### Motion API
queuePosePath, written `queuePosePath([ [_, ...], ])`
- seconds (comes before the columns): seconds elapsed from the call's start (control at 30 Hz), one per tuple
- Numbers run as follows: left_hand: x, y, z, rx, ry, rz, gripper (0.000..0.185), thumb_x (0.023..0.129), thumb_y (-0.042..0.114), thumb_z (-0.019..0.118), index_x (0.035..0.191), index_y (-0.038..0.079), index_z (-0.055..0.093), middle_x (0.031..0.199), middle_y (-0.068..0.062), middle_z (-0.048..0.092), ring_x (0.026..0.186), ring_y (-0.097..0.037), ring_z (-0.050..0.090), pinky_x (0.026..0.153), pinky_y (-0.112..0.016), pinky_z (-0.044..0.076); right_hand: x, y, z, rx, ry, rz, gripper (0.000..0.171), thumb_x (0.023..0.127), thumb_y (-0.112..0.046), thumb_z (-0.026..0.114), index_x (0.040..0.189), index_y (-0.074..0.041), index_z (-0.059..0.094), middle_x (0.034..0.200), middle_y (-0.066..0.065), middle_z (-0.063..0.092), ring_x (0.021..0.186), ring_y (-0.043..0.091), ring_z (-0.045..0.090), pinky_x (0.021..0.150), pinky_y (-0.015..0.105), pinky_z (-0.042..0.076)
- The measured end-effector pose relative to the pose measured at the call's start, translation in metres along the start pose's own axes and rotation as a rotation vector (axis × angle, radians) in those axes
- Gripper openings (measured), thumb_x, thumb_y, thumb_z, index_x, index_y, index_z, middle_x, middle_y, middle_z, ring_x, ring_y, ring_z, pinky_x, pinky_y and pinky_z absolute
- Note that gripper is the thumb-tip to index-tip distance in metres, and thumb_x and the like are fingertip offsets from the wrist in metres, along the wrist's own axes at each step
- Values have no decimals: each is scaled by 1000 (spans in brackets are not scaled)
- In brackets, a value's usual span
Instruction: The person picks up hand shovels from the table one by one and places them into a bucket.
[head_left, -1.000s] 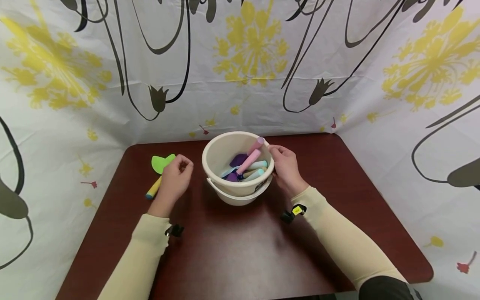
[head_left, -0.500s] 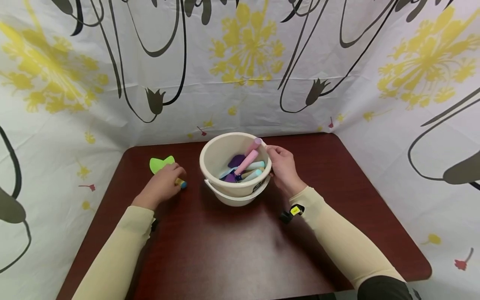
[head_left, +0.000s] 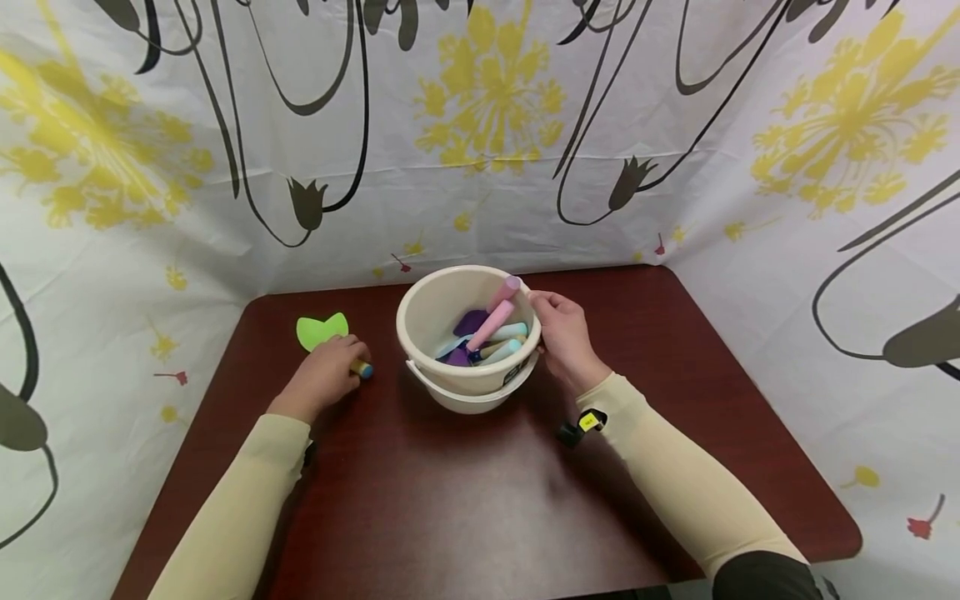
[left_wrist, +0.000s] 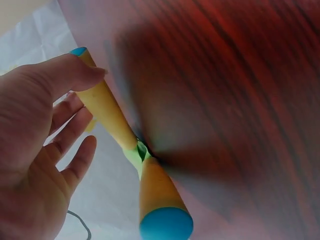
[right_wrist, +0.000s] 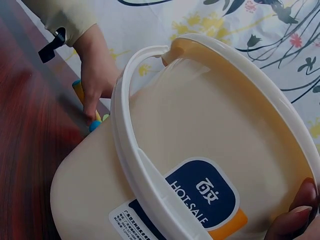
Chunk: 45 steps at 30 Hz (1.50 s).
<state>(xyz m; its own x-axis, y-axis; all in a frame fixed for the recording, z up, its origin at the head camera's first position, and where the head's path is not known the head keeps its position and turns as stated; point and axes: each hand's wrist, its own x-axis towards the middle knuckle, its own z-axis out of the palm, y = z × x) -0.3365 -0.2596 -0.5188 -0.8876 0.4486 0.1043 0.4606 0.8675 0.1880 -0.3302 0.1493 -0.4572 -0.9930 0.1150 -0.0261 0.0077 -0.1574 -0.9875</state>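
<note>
My left hand [head_left: 324,375] pinches a yellow handle [left_wrist: 106,110] with a blue end, thumb over it and fingers behind. A second yellow handle [left_wrist: 159,187] with a blue end lies beside it, and the two come together at a green part [left_wrist: 136,156]. In the head view, green rounded heads [head_left: 321,330] show just beyond the fingers, on the table. My right hand [head_left: 568,340] grips the rim of a cream bucket [head_left: 416,312] on its right side. Inside the bucket lie purple-headed tools with pink handles [head_left: 491,325] and several light blue handles [head_left: 502,352].
The brown table [head_left: 480,492] stretches in front of the bucket, with patterned white cloth [head_left: 480,217] close behind and at both sides. A white bail handle [right_wrist: 132,135] hangs down across the bucket's labelled front.
My left hand has lowered and turned onto the yellow-handled pieces, a blue end now showing at its right. My right hand keeps its hold on the bucket rim.
</note>
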Motion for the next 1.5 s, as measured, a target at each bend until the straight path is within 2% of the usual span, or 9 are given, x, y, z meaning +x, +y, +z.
queuePosePath([
  [0.27, 0, -2, 2, -12, 59, 3, 27, 90, 8, 88, 112, 8, 73, 108, -7, 67, 101, -33, 60, 91, -54, 54, -1, 0, -1, 13, -12, -10, 31, 112, -25, 62, 129, 0, 70, 101, 11, 73, 54, 7, 54, 45, 21, 38],
  [0.5, -2, -5, 4, -60, 127, -20, 24, 95, 10, 81, 117, 8, 70, 113, -8, 68, 103, -32, 62, 93, -54, 55, -1, 2, -1, 12, -18, 3, 33, 112, -25, 61, 132, 0, 69, 104, 11, 73, 54, 8, 54, 46, 21, 39],
  [0.67, -4, -5, 1, -95, 188, -51, 24, 97, 9, 78, 119, 7, 69, 117, -11, 69, 107, -33, 65, 95, -55, 56, 0, 2, -1, 22, -19, -1, 32, 112, -24, 61, 131, 0, 69, 103, 11, 74, 54, 8, 54, 46, 21, 39],
  [0.9, -8, -8, -4, -190, 260, -155, 28, 100, 12, 78, 125, 9, 67, 123, -12, 66, 112, -35, 65, 95, -61, 56, -1, 1, 0, 27, -10, -7, 30, 112, -23, 61, 128, 0, 70, 102, 9, 74, 53, 8, 54, 45, 20, 38],
  [1.2, -8, -12, -10, -256, 346, -183, 32, 99, 11, 78, 129, 5, 68, 129, -15, 67, 115, -39, 65, 98, -64, 54, -1, 2, -1, 28, -14, -21, 30, 113, -24, 61, 128, 0, 70, 101, 9, 74, 54, 8, 54, 45, 20, 38],
  [1.33, -9, -13, -12, -279, 419, -213, 33, 99, 10, 78, 130, 3, 68, 130, -17, 66, 119, -42, 64, 100, -65, 53, -1, 2, -1, 31, -14, -23, 30, 113, -23, 61, 128, 0, 70, 101, 10, 74, 53, 8, 54, 45, 20, 38],
  [1.5, -14, -18, -14, -327, 547, -236, 27, 101, 8, 77, 126, 3, 69, 128, -17, 68, 122, -43, 66, 104, -62, 54, -1, 2, -1, 46, -9, -17, 30, 112, -23, 62, 128, 1, 70, 101, 10, 73, 52, 7, 52, 44, 20, 38],
])
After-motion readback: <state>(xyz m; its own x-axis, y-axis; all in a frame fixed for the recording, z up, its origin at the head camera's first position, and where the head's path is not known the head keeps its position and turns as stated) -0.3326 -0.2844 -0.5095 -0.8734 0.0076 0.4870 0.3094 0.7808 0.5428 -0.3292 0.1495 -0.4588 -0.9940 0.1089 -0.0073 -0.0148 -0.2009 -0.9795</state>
